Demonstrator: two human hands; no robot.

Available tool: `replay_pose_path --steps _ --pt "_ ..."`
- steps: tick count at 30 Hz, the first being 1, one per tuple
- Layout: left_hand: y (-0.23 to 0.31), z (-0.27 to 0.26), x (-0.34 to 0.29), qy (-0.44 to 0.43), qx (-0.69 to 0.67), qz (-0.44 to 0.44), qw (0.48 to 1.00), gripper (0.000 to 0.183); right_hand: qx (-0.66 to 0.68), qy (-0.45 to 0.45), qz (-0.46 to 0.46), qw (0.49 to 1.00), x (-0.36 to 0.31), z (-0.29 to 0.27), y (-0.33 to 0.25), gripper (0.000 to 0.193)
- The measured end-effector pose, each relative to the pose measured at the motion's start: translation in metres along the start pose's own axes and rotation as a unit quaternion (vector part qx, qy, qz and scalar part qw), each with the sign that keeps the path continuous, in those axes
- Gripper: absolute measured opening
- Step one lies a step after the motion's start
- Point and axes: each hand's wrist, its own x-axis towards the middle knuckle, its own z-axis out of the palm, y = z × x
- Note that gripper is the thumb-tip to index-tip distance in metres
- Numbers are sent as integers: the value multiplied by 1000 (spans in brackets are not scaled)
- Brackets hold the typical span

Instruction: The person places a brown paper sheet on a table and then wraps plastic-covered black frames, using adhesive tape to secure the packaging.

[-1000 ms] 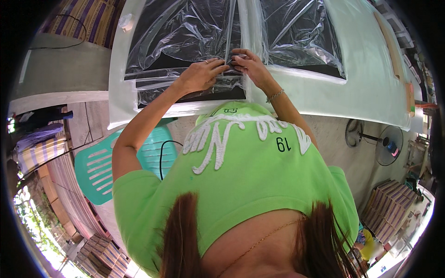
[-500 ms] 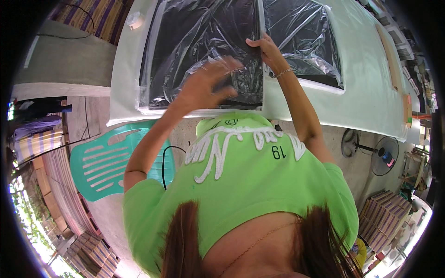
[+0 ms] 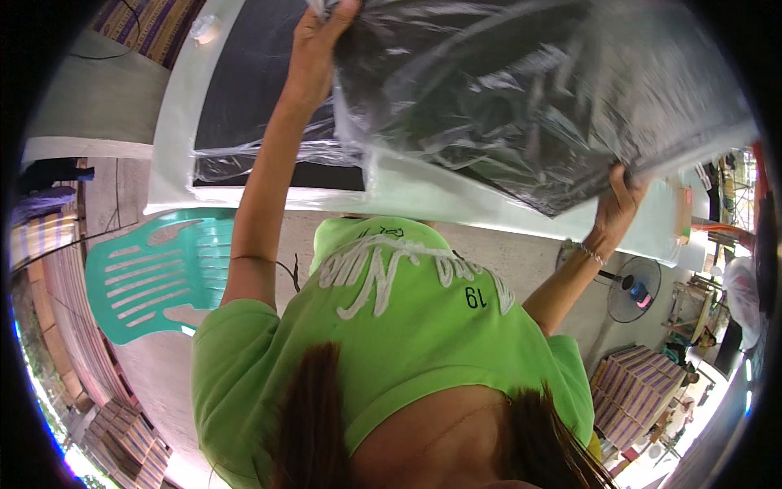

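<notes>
A dark flat panel (image 3: 481,90) in wrinkled clear plastic is raised and tilted above the table, its right side blurred by motion. My left hand (image 3: 316,61) is closed on its near-left side, up at the top of the view. Lower down on the right, my right hand (image 3: 621,208) grips its near edge, thumb on top and fingers mostly hidden. A second dark panel (image 3: 257,90) lies flat on the table to the left of my left forearm, with clear plastic across its near end.
The pale covered table (image 3: 167,155) spans the front. A small white roll (image 3: 205,29) sits at its left. A green plastic chair (image 3: 155,269) stands at my left, a fan (image 3: 634,289) at my right. Striped stacks (image 3: 639,395) rest on the floor behind.
A wrapped panel has come up off the table and over to the right. My left hand, open and blurred before, now grips it. My right hand has moved right and nearer.
</notes>
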Motion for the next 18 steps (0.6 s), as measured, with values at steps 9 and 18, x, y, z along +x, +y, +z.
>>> replay_pose_path --steps 9,18 --pt "158 116 -39 114 -403 94 903 48 -1 42 87 995 -6 -163 82 41" --pt "160 138 -51 102 -331 43 937 57 57 14 113 992 2 -149 105 44"
